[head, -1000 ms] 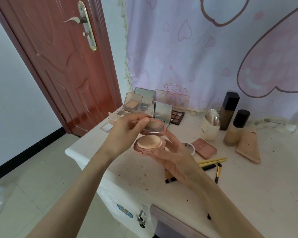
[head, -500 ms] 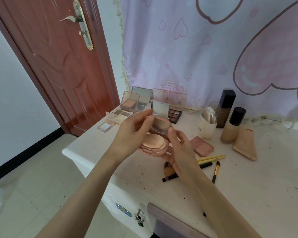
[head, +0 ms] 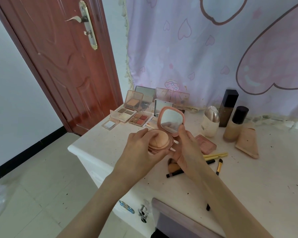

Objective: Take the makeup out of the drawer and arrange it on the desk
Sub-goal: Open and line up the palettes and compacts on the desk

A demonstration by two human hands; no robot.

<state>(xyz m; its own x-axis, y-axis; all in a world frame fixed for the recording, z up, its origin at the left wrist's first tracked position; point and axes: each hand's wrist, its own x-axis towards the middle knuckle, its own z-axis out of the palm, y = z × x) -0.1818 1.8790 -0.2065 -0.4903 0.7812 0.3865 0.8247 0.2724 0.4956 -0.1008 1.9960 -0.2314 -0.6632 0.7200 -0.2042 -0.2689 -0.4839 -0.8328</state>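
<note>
I hold a pink powder compact point(head: 163, 140) above the left part of the white desk point(head: 248, 177). Its mirrored lid point(head: 170, 121) stands fully up, and a round beige puff shows in its base. My left hand point(head: 141, 152) grips the base from the left, thumb on the puff. My right hand point(head: 186, 148) holds the compact from the right, with fingers at the lid's lower edge. Open eyeshadow palettes point(head: 138, 117) stand at the back left of the desk. The drawer point(head: 170, 219) is pulled out below the desk's front edge.
Bottles point(head: 229, 109) and a pale egg-shaped container point(head: 211, 122) stand at the back right, with a beige tube point(head: 247, 140) lying beside them. A pink blush case point(head: 206, 144) and several brushes point(head: 212, 160) lie behind my hands. A red door point(head: 58, 66) is on the left.
The compact's lid has swung from barely raised to fully upright, showing the mirror. My left hand dropped from the lid to the base, and my right hand now touches the lid.
</note>
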